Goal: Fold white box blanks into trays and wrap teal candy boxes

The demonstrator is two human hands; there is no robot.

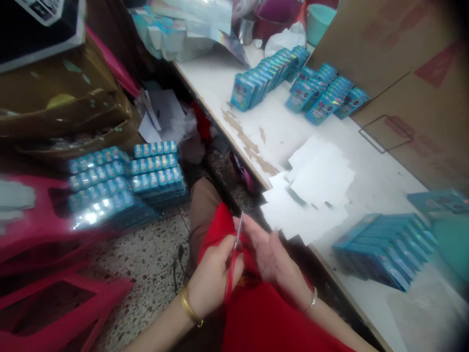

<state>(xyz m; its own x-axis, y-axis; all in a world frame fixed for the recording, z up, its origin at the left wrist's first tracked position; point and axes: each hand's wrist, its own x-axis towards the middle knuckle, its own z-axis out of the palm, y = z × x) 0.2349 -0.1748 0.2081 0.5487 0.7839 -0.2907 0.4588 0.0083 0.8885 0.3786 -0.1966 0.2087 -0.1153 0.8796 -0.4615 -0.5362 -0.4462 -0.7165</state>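
Note:
My left hand, a gold bangle at its wrist, is closed round a pair of scissors. The scissors have red handles, and their narrow metal blades point up and away from me. Close beside the blades is my right hand, with its fingers stretched out and its palm turned inward; I see nothing held in it. Both hands are above my lap, over red cloth. On the white table to the right lies a loose pile of white paper sheets, apart from my hands.
Rows of small blue boxes stand on the table, with larger blue boxes nearer me. Plastic-wrapped blue packs are stacked at left by a pink plastic stool. Large cardboard borders the table's far right.

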